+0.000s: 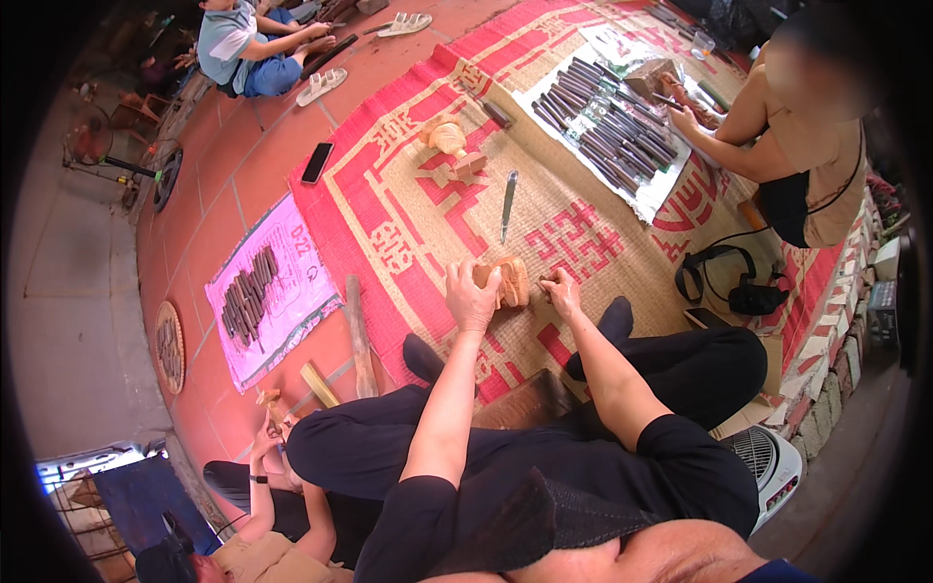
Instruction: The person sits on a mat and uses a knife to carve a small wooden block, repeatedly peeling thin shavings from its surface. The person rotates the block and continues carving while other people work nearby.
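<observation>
My left hand [471, 299] is closed on a carved piece of pale brown wood [512, 283], holding it low over the woven mat between my feet. Just right of the carving, my right hand [561, 293] is closed in a pinch; whatever its fingers hold, if anything, is too small to make out. Beyond the carving lies a slim metal blade-like tool [508, 206]. Farther off on the mat rests a second wood carving [445, 134], rounded at one end and with a darker block at the other. A dark-handled tool [494, 114] lies near it.
Many dark-handled carving tools [622, 126] lie on a white sheet at the far right, beside a seated person. More tools [250, 296] cover a pink sheet [296, 243] at left. A phone [317, 163], wooden stick [360, 335], black strap [692, 275] and fan [763, 457] surround me.
</observation>
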Available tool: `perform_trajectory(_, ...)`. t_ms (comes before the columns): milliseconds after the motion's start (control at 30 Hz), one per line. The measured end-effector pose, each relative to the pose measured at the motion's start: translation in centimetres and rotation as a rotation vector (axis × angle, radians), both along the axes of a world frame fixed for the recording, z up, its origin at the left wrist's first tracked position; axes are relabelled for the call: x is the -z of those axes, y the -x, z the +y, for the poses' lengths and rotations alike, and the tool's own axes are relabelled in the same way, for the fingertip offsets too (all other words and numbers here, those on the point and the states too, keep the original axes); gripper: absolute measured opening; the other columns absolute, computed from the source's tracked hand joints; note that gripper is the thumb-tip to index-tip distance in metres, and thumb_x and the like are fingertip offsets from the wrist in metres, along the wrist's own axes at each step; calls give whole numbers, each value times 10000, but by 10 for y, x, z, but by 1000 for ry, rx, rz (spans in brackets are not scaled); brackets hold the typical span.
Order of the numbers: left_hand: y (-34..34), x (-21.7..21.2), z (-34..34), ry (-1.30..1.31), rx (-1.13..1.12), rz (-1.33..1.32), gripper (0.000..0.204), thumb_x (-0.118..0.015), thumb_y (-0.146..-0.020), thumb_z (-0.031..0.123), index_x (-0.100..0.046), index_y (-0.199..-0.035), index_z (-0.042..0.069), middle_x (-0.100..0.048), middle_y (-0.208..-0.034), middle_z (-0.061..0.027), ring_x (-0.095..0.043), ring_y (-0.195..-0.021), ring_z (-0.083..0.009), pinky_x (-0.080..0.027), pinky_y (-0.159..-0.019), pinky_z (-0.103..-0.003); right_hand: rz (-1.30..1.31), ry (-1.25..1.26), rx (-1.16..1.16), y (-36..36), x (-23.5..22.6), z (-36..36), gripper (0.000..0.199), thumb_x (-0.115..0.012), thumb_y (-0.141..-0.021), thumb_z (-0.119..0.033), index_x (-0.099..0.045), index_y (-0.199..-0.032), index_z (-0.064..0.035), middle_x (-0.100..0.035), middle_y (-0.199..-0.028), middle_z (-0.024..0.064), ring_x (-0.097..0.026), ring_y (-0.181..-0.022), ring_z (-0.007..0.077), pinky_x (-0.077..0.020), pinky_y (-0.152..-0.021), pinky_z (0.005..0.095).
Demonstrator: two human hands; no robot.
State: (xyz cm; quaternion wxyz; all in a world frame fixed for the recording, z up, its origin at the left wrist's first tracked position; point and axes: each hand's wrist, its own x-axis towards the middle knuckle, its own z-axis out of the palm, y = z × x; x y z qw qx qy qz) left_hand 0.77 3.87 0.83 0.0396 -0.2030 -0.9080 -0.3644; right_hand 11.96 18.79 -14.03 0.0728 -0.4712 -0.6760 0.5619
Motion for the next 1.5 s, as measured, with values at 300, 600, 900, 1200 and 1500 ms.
perform_trajectory(300, 7, 2, -2, 17, -7, -2, 363, -704, -746, 391, -606, -897, 75, -536, -951, -114, -588, -868, -319, -500, -721, -419, 7, -60, -36, 2, -7, -2, 190, -694, -783, -195, -598, -816, -34, -603, -668, 47, -573, -565, 123, -469, -512, 285)
perform_trajectory(600, 8, -2, 11, 91, -8, -41, 375, -711, -723, 410, -609, -898, 95, -548, -952, -83, -590, -906, -296, -501, -735, -425, -6, 18, -148, -3, 8, 9, 193, -720, -695, -41, -650, -875, -27, -664, -779, 51, -621, -688, 146, -495, -613, 287)
perform_trajectory(900, 5, 0, -1, 1, -6, -32, 352, -710, -739, 373, -613, -906, 79, -543, -951, -97, -590, -885, -297, -497, -732, -412, 27, 196, -83, -6, 18, 10, 78, -643, -759, 14, -616, -811, -38, -627, -681, 43, -555, -533, 120, -439, -475, 271)
perform_trajectory(1200, 11, 8, -17, -109, -69, -4, 312, -698, -766, 344, -595, -888, 75, -533, -919, -94, -588, -844, -309, -487, -711, -410, 120, 248, -21, 7, -23, 3, 62, -619, -837, -81, -608, -885, -44, -591, -636, 42, -537, -481, 128, -409, -404, 265)
perform_trajectory(1500, 16, 11, -17, -103, -93, 11, 310, -692, -771, 351, -595, -889, 81, -535, -919, -96, -590, -839, -305, -489, -704, -407, 162, 475, 33, 19, -6, 9, 162, -622, -845, -129, -628, -966, -21, -612, -708, 34, -581, -560, 129, -437, -455, 258)
